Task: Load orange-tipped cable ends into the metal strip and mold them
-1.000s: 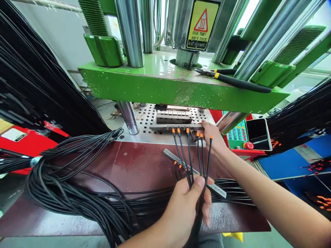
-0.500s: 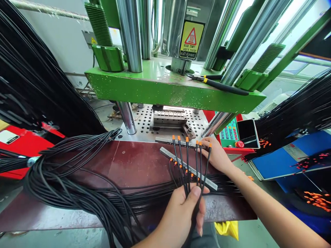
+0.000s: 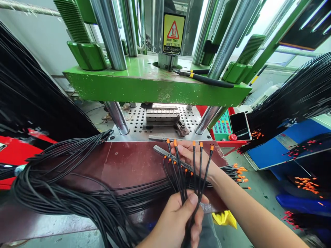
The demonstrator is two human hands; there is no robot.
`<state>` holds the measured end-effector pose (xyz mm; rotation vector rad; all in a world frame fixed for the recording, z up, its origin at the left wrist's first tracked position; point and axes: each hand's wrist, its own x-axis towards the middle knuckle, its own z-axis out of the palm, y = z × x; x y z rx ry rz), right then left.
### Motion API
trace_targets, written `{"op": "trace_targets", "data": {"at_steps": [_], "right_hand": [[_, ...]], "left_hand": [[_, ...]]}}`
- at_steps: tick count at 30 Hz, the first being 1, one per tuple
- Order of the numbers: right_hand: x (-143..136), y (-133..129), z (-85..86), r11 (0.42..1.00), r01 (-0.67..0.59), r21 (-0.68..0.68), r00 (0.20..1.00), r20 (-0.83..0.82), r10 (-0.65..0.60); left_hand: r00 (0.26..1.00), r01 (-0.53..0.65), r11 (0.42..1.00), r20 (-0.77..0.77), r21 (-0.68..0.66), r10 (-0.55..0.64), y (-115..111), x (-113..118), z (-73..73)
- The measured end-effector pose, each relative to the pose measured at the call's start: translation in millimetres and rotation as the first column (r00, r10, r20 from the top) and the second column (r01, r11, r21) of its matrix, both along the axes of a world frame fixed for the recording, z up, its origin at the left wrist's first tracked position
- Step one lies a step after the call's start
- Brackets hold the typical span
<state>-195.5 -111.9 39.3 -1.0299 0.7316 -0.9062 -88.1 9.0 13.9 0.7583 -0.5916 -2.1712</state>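
My left hand (image 3: pixel 181 213) is closed around a bunch of black cables (image 3: pixel 207 166), whose orange tips (image 3: pixel 212 148) fan out upward. Behind the fan, my right hand (image 3: pixel 188 151) reaches across, its thumb and fingers pinched at one cable just below its orange tip. Beneath both hands lies a grey metal bar (image 3: pixel 160 151) with a row of orange-tipped cables along its near side. My right hand and the cables cover part of the bar. A second metal bar (image 3: pixel 155 138) lies just beyond it, partly hidden.
A green press (image 3: pixel 155 89) rises ahead over a perforated metal plate (image 3: pixel 136 120) carrying a mould block (image 3: pixel 161 119). Cutting pliers (image 3: pixel 207 80) lie on the press. Loose black cables (image 3: pixel 77 196) cover the brown table (image 3: pixel 134 162) leftward. A control panel (image 3: pixel 222 125) stands right.
My right hand has moved left behind the fanned cables, from the right-hand tips to a tip on the left. The cables are spread differently. The view has shifted right.
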Motion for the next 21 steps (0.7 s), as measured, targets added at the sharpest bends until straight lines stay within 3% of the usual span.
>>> {"op": "trace_targets", "data": {"at_steps": [5,14,21], "right_hand": [[-2.0,1.7,-3.2,0.993,0.073,0.091,0.996,0.037,-0.077],[-2.1,4.2,-2.2,0.975,0.216,0.058,0.976,-0.011,-0.216],[-4.7,5.1,-5.9,0.981,0.192,0.037,0.981,-0.027,-0.191]], "left_hand": [[1.0,0.004,1.0,-0.006,0.03,-0.004,1.5,0.1,0.0],[1.0,0.004,0.999,-0.01,0.053,-0.003,0.6,-1.2,3.1],[0.999,0.007,0.998,-0.042,0.063,-0.005,-0.5,-3.7,1.2]]}}
